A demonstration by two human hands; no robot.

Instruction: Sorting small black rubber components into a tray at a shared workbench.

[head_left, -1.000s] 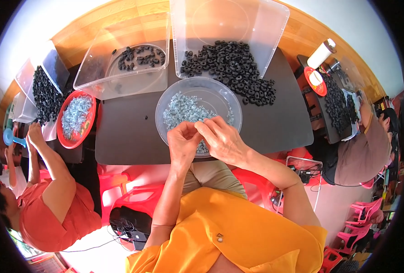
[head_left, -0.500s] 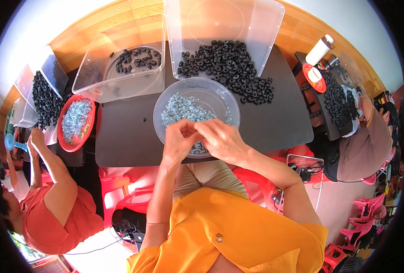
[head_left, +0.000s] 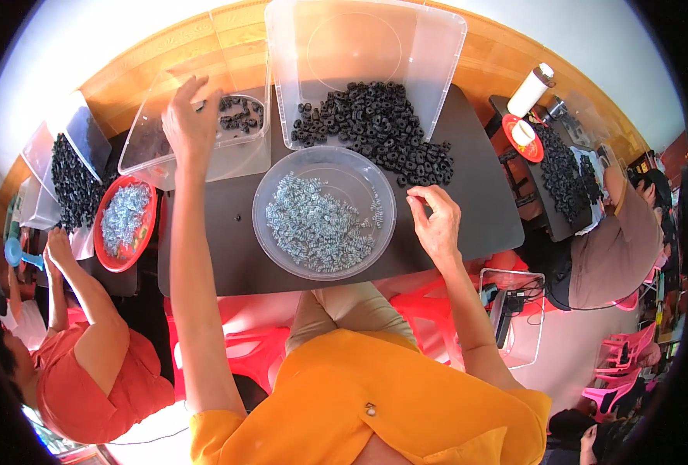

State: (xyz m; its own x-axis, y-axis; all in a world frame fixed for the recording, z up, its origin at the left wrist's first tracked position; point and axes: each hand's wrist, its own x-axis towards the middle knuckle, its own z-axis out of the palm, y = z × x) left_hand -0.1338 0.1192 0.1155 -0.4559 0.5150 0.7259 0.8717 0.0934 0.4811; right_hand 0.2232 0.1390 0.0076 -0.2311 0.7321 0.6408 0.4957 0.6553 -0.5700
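Note:
My left hand (head_left: 189,124) is raised over the clear plastic bin (head_left: 239,159) at the back left, its fingers apart and no part visible in them. Small black ring-like parts (head_left: 241,116) lie in that bin. At the near edge of a heap of black parts (head_left: 383,116), my right hand (head_left: 438,226) is closed in a pinch; whatever its fingertips may hold is too small to make out. A round clear tub (head_left: 260,232) between my forearms holds many small pale-blue metal springs (head_left: 313,221).
A large clear bin (head_left: 359,46) lies tipped on its side, black parts spilling onto the dark table (head_left: 483,194). To the left, a person in red (head_left: 100,372) works beside a red tray (head_left: 152,225) of springs. Another person (head_left: 619,256) sits at right near a white bottle (head_left: 531,89).
My hands were together over the tub and have parted. The left has moved up and left to the clear bin, the right over to the black heap's near edge.

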